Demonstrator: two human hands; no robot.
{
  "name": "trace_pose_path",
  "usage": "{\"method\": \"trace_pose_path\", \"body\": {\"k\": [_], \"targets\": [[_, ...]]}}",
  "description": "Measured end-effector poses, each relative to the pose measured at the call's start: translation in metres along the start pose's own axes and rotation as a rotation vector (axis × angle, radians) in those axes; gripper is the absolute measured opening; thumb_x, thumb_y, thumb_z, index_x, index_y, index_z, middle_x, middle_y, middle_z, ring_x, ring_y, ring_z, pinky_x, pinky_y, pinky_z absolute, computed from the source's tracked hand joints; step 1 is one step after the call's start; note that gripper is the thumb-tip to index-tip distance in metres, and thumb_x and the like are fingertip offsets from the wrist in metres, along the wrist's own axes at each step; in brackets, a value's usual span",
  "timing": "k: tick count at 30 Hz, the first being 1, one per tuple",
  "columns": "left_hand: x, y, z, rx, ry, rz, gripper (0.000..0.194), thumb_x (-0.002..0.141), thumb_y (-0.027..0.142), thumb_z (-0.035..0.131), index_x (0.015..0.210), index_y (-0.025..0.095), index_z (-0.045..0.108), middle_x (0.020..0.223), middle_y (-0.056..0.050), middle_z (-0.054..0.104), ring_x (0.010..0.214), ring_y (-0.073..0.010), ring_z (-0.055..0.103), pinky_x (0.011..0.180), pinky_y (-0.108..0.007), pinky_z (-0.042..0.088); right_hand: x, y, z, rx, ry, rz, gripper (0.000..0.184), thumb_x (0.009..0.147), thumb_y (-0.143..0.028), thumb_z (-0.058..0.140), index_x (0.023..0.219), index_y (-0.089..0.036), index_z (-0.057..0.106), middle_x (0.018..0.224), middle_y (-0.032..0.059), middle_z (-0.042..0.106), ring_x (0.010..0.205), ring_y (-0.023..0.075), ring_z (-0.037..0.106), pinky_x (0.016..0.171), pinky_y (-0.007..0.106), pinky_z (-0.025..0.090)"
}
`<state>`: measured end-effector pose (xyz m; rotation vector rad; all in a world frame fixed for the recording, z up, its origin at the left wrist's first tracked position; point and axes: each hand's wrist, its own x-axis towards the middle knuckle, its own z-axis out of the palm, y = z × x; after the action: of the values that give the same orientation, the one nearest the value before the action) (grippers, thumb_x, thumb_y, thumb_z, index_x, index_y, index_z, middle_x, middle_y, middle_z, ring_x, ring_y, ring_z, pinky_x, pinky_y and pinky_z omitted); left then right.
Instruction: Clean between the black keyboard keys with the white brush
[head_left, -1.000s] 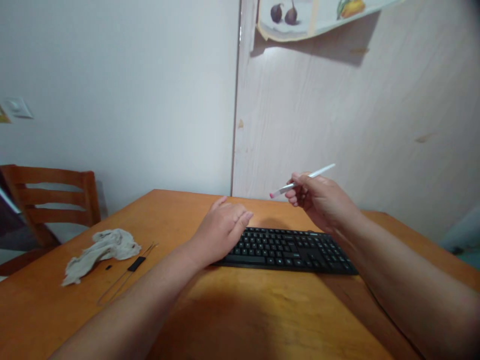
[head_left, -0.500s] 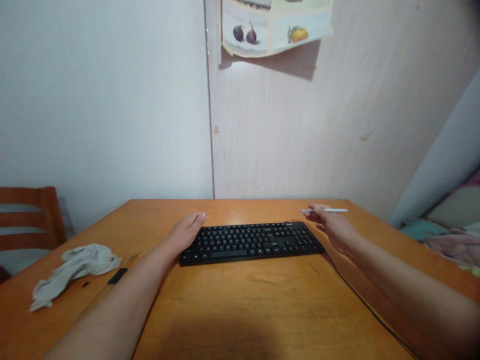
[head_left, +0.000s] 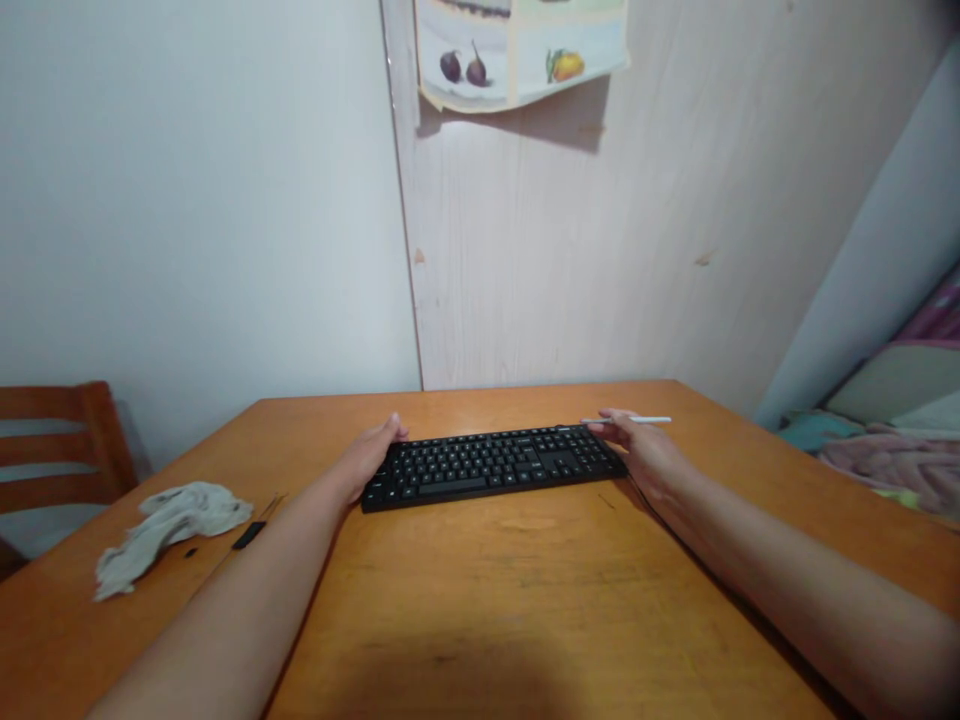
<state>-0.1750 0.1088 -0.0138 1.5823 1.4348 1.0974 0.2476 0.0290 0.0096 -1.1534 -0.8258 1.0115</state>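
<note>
A black keyboard [head_left: 495, 463] lies across the wooden table in front of me, its right end slightly farther away than its left. My left hand [head_left: 369, 458] grips the keyboard's left end, thumb up near the back corner, the other fingers mostly hidden. At the opposite end, my right hand [head_left: 637, 450] pinches a thin white pen-like stick [head_left: 651, 420], held roughly level above the back right corner. That hand is against or just beside the keyboard's right edge; contact is hard to make out. The keyboard's black cable [head_left: 651, 508] runs beneath my right forearm.
On the table [head_left: 465, 620] at left lie a crumpled whitish cloth [head_left: 184, 515], a small black piece [head_left: 191, 552] and a dark-handled thin tool [head_left: 249, 536] partly behind my forearm. A wooden chair [head_left: 60, 450] stands left. Behind the table is a wall with a picture sheet [head_left: 525, 55].
The view has shifted slightly. My right hand, still with the white stick, has come closer to the keyboard's right end. My left thumb is raised more at the left end.
</note>
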Motion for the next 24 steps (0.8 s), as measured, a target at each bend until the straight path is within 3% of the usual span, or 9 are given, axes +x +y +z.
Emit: {"method": "trace_pose_path", "body": {"k": [8, 16, 20, 24], "targets": [[0.002, 0.009, -0.006, 0.081, 0.011, -0.07, 0.076, 0.077, 0.084, 0.039, 0.093, 0.017, 0.07, 0.102, -0.013, 0.075, 0.099, -0.0301, 0.068, 0.092, -0.042, 0.049, -0.008, 0.001, -0.001, 0.016, -0.016, 0.034, 0.015, 0.088, -0.034, 0.06, 0.097, -0.023, 0.066, 0.095, 0.007, 0.077, 0.101, 0.0227, 0.069, 0.073, 0.03, 0.053], [-0.019, 0.014, -0.013, 0.12, 0.058, -0.008, 0.068, 0.08, 0.079, 0.043, 0.092, 0.018, 0.071, 0.103, -0.012, 0.074, 0.102, -0.0298, 0.067, 0.095, -0.041, 0.047, -0.038, -0.005, 0.008, -0.05, -0.05, 0.062, 0.021, 0.086, -0.038, 0.063, 0.099, -0.022, 0.068, 0.096, 0.0093, 0.077, 0.096, 0.0251, 0.07, 0.073, 0.033, 0.053], [-0.031, 0.031, -0.008, 0.184, 0.176, 0.072, 0.059, 0.084, 0.071, 0.044, 0.09, 0.019, 0.07, 0.106, -0.011, 0.073, 0.105, -0.0303, 0.064, 0.095, -0.041, 0.046, -0.031, -0.013, 0.005, -0.271, -0.025, -0.05, 0.025, 0.086, -0.042, 0.061, 0.094, -0.02, 0.072, 0.092, 0.0082, 0.075, 0.098, 0.0241, 0.067, 0.081, 0.033, 0.049], [-0.047, 0.054, 0.005, 0.283, 0.255, 0.103, 0.052, 0.086, 0.064, 0.044, 0.084, 0.018, 0.067, 0.093, -0.009, 0.073, 0.094, -0.0291, 0.065, 0.085, -0.039, 0.047, -0.019, -0.026, 0.014, -0.351, -0.066, -0.158, 0.026, 0.083, -0.041, 0.062, 0.088, -0.017, 0.073, 0.082, 0.0067, 0.07, 0.08, 0.0199, 0.063, 0.075, 0.031, 0.047]]}}
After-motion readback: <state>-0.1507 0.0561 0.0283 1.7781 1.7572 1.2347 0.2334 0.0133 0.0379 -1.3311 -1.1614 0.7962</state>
